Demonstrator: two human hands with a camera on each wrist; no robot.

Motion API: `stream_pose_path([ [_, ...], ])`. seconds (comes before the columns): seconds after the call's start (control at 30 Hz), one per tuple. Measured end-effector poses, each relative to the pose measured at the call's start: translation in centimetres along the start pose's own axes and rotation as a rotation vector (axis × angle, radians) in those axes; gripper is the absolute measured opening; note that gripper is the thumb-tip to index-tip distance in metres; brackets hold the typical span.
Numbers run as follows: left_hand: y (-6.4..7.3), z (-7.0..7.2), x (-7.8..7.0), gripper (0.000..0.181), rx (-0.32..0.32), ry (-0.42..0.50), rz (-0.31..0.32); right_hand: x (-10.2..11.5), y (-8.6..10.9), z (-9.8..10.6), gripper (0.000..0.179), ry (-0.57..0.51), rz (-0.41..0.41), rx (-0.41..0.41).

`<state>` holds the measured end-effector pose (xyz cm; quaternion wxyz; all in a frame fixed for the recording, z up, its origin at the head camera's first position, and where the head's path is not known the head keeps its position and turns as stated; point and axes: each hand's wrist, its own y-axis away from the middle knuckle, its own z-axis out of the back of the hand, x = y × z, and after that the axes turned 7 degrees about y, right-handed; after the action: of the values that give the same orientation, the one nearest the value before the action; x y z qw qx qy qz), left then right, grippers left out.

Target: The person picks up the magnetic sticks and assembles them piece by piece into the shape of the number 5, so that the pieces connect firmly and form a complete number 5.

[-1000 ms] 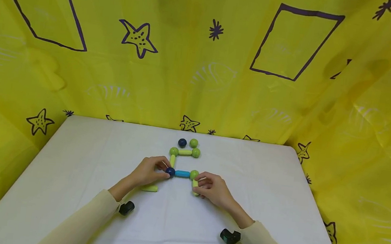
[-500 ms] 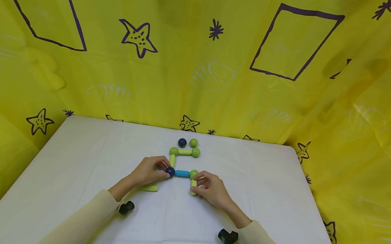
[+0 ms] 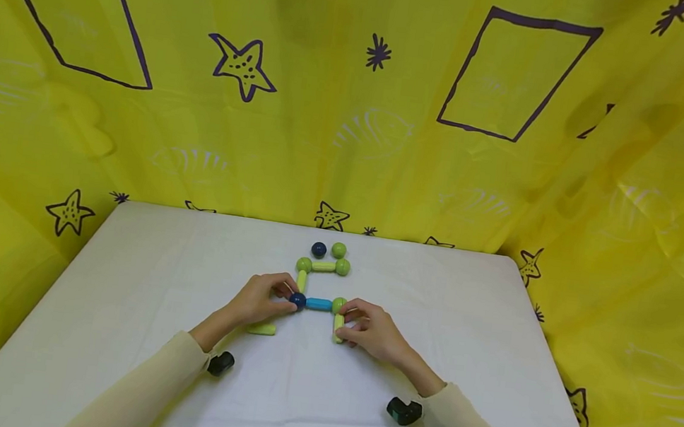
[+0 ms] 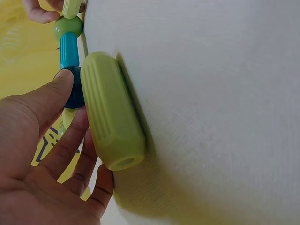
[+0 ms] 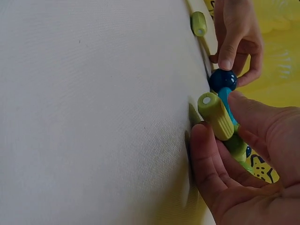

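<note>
A chain of magnetic balls and rods lies on the white table. My left hand [image 3: 259, 301] pinches its dark blue ball [image 3: 298, 301] between thumb and fingers. From that ball a blue rod [image 3: 319, 304] runs right to a green ball [image 3: 339, 305]. With thumb and fingers, my right hand [image 3: 375, 331] holds a green rod [image 5: 215, 117] whose far end meets this green ball; its near end is bare. Another green rod [image 3: 302, 280] leads away from the dark blue ball to the rest of the chain. A loose green rod [image 4: 112, 112] lies beside my left hand.
The chain's far part has two green balls joined by a green rod [image 3: 323, 267]. Behind it sit a loose dark blue ball [image 3: 319, 250] and a loose green ball [image 3: 339, 250]. A yellow patterned curtain [image 3: 301, 130] stands around the table's back and sides.
The green rod in my right hand has swung slightly left, now pointing nearly straight toward me, and the right hand has shifted a little left with it. My left hand stays put.
</note>
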<state>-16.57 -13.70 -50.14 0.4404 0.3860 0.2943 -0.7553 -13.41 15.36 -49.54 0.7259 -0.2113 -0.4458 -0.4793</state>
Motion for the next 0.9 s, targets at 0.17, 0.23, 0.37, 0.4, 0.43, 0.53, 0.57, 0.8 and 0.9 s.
stream_pose_path([
  [0.17,0.1,0.0,0.1,0.022,0.001,0.009,-0.007,0.0,0.0,0.4,0.031,0.018,0.012,0.027],
  [0.23,0.1,0.0,0.1,0.022,0.0,0.013,-0.009,0.0,0.0,0.4,0.03,0.023,0.016,0.033],
  [0.37,0.1,0.1,0.2,0.022,-0.001,0.012,-0.007,-0.1,0.0,0.7,0.03,0.035,0.028,0.046],
  [0.4,0.1,0.1,0.2,0.022,-0.001,0.012,-0.008,-0.1,0.0,0.7,0.03,0.04,0.033,0.049],
  [0.43,0.1,0.1,0.2,0.022,0.0,0.011,-0.008,-0.1,0.0,0.8,0.03,0.043,0.04,0.054],
  [0.53,0.0,0.0,0.3,0.022,0.0,0.009,-0.012,-0.2,0.0,1.3,0.031,0.078,0.075,0.07],
  [0.57,0.0,0.0,0.3,0.022,0.0,0.009,-0.014,-0.2,0.0,1.5,0.032,0.099,0.089,0.075],
  [0.8,0.0,-0.1,0.5,0.022,0.003,0.004,-0.019,0.5,-0.6,4.0,0.035,0.277,0.133,0.117],
  [0.9,0.0,0.0,0.5,0.022,0.002,0.003,-0.018,1.0,-1.2,5.2,0.037,0.296,0.128,0.134],
])
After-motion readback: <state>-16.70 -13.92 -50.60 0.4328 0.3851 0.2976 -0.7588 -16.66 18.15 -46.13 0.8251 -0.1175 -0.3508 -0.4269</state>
